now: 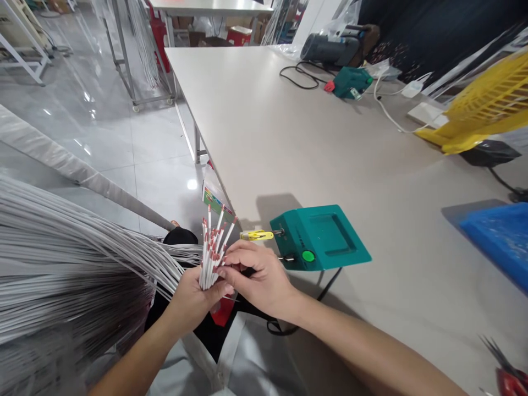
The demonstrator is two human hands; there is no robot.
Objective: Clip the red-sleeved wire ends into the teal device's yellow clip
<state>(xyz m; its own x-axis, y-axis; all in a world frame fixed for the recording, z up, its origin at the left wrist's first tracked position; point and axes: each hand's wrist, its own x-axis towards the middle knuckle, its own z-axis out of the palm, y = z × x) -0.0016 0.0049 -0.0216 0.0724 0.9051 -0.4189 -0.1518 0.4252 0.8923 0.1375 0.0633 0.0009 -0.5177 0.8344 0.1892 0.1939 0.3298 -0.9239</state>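
Note:
My left hand [192, 301] is wrapped round a bundle of white wires [207, 274], whose reddish, copper-looking ends point up at uneven heights. Thumb and forefinger of my right hand [264, 279] pinch at the right side of the bundle, on what looks like a single wire end; the fingers partly hide it. Just beyond my right hand, a teal device [295, 239] with a green button sits at the table edge. A yellow-handled tool [258, 235] lies against its left side.
Many long white wires [82, 247] hang over a wrapped rail [86, 176] on the left. On the table [256, 126] are a second teal device [350, 82], a dark motor [330, 49], a yellow fan [487, 104], a blue tray [499, 236] and red-handled scissors [511, 379].

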